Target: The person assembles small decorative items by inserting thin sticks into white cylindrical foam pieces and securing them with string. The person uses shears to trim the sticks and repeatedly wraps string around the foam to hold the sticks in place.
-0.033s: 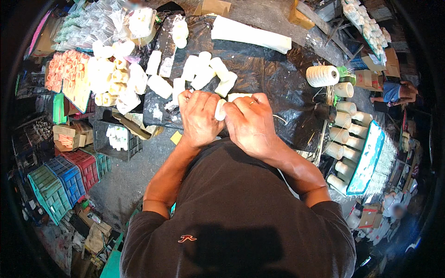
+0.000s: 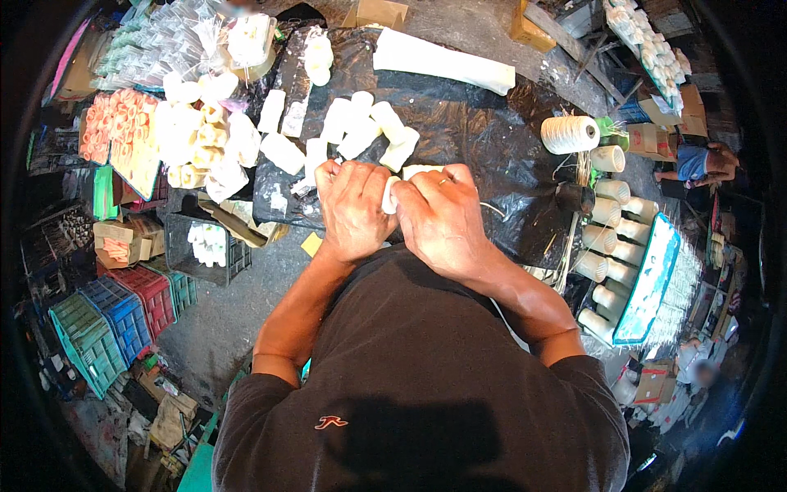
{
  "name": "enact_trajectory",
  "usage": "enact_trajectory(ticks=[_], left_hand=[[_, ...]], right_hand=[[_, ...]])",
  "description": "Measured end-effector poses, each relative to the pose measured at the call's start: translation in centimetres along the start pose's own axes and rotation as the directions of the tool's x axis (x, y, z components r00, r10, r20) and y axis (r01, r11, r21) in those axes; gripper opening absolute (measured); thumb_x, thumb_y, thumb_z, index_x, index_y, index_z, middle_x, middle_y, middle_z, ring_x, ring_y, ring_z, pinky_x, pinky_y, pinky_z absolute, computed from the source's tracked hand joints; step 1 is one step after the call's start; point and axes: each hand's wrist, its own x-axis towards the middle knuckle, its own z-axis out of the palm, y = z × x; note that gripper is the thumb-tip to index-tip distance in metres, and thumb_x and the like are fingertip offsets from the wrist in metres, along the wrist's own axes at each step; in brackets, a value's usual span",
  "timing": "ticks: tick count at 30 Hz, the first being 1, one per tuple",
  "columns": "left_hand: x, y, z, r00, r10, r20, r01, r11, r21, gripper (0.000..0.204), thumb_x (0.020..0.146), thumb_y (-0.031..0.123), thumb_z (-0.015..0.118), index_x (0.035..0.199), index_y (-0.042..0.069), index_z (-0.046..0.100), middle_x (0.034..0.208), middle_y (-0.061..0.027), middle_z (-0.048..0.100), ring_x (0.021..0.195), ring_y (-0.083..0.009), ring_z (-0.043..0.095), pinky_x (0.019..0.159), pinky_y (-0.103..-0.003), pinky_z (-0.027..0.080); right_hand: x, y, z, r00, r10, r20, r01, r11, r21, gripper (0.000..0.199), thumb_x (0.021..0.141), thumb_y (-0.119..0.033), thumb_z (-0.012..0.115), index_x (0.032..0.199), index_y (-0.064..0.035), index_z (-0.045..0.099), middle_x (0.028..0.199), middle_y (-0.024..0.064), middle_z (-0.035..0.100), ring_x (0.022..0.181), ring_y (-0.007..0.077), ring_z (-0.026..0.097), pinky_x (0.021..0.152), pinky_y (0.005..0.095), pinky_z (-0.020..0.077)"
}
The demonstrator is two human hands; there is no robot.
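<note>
Both my hands meet at the near edge of a table covered with black plastic. Between them is a small white wax candle piece, mostly covered by the fingers. My left hand is closed around its left side, knuckles up. Closed too, my right hand presses against the piece from the right, a ring on one finger. Just beyond the hands lie several short, pale candles in a loose cluster. Another pale candle lies partly hidden behind the right hand.
A large cone of white string stands at the right, near a row of cream cylinders and a blue-edged tray. A long white wrapped bundle lies at the back. Plastic crates and bagged pieces crowd the left.
My right hand has shifted slightly left, closer to my left hand. Less of the white candle piece shows between them.
</note>
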Motion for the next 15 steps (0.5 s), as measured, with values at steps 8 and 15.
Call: enact_trajectory(ticks=[8, 15], left_hand=[[-0.3, -0.6, -0.2, 0.999, -0.037, 0.017, 0.036, 0.998, 0.048, 0.028, 0.068, 0.016, 0.073, 0.092, 0.007, 0.062, 0.088, -0.0081, 0.063, 0.087, -0.0257, 0.061, 0.086, -0.045, 0.035], [-0.4, -0.8, 0.6, 0.999, 0.017, -0.028, -0.016, 0.999, 0.047, 0.032, 0.063, 0.013, 0.074, 0.092, 0.007, 0.063, 0.087, -0.0063, 0.063, 0.088, -0.0237, 0.060, 0.087, -0.046, 0.034]], right_hand=[[0.5, 0.1, -0.2, 1.000, 0.000, 0.010, 0.000, 1.000, 0.002, 0.010, 0.074, -0.011, 0.063, 0.082, -0.0049, 0.062, 0.072, 0.0064, 0.057, 0.071, 0.0229, 0.061, 0.080, 0.0398, 0.0400], [1.0, 0.0, 0.2, 0.994, -0.010, 0.112, 0.010, 1.000, 0.004, 0.010, 0.075, -0.009, 0.063, 0.083, -0.0048, 0.063, 0.071, 0.0062, 0.057, 0.072, 0.0227, 0.062, 0.086, 0.0404, 0.0404]])
